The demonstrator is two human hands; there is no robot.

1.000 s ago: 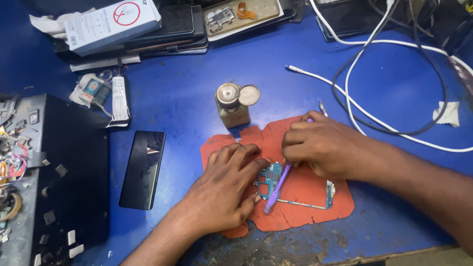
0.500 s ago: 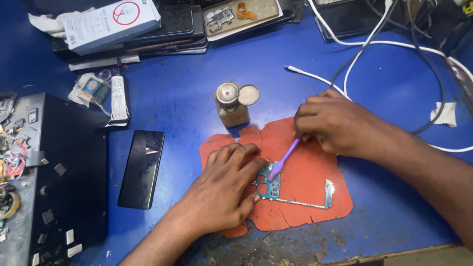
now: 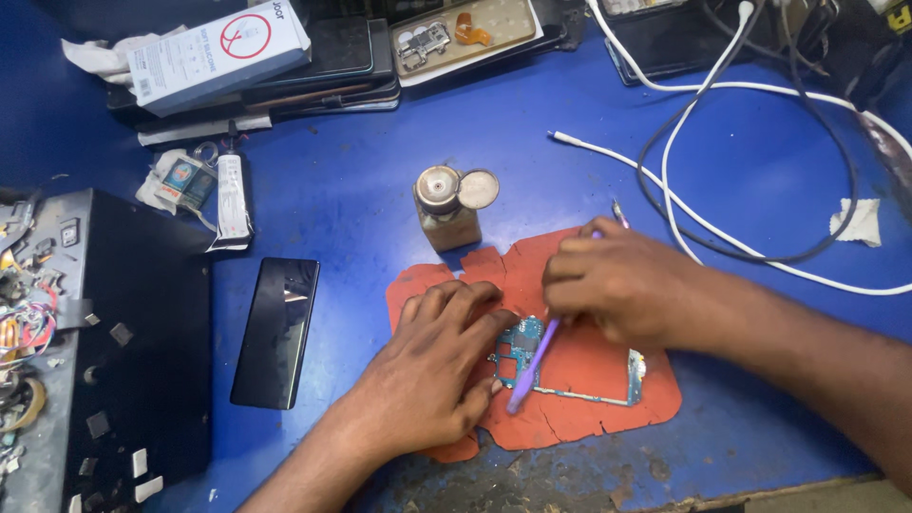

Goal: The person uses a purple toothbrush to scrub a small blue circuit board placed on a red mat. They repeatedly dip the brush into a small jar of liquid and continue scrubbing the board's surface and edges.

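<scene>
Right hand (image 3: pixel 622 285) has dropped back toward the circuit board (image 3: pixel 570 366), gripping a purple brush (image 3: pixel 532 366) whose tip touches it; left hand (image 3: pixel 427 370) lies flat, pinning the board on the orange mat (image 3: pixel 579 418).

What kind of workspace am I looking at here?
Most likely a phone repair bench. A bare circuit board lies on an orange work mat under both hands, a black phone lies on the blue table, and a tray of small parts sits behind.

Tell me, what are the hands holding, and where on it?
The right hand grips a purple brush by its upper handle. The left hand presses down the circuit board at its left end.
</scene>
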